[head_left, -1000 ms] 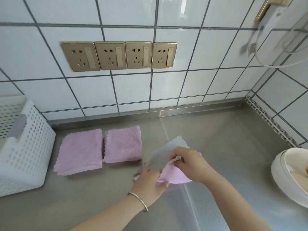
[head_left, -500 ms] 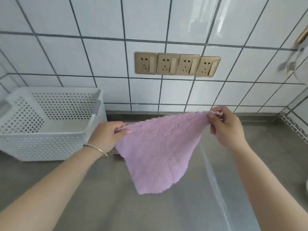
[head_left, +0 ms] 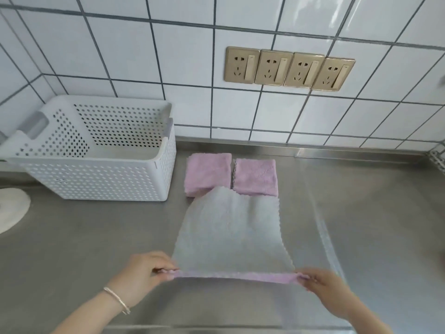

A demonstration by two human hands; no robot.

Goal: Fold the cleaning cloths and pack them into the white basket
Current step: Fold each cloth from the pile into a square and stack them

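A cleaning cloth (head_left: 228,235), grey side up with a pink edge toward me, is stretched over the steel counter. My left hand (head_left: 147,273) pinches its near left corner and my right hand (head_left: 325,285) pinches its near right corner. The cloth's far end overlaps the near edges of two folded pink cloths (head_left: 208,173) (head_left: 256,175) lying side by side near the wall. The white perforated basket (head_left: 101,179) stands to the left of them and shows no cloth inside.
The steel counter (head_left: 361,213) runs along a white tiled wall with a row of gold sockets (head_left: 289,68). A white round object (head_left: 12,210) sits at the left edge. The counter's front edge lies just below my wrists.
The cloth was picked up, held up open in the air by two corners pink side toward me, and is now lowered flat toward the counter, grey side up.
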